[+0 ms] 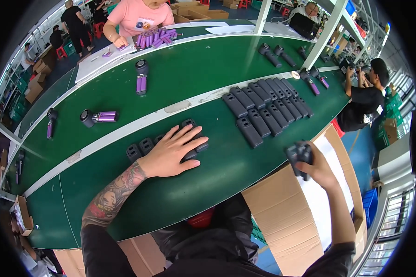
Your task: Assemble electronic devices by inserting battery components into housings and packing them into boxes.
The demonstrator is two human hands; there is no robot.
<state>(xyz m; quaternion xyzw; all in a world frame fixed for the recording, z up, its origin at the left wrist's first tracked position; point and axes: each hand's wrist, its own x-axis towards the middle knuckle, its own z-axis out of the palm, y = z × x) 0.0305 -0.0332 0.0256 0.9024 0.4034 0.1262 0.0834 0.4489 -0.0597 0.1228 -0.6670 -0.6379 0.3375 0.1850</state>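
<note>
My left hand lies palm down, fingers spread, across a short row of black plastic casings on the green table; it covers most of them. Off the table's right edge, my right hand is closed around a clutch of black plastic casings; their exact number is hidden. Below and beside that hand stands an open cardboard box with white sheet lining. Between the two hands, a block of similar black casings lies in two slanting rows.
A pale divider strip runs along the green table. Beyond it lie black round-headed devices with purple cells. Across the table, a person in pink handles purple cells beside a pile of them. Another person works at the right.
</note>
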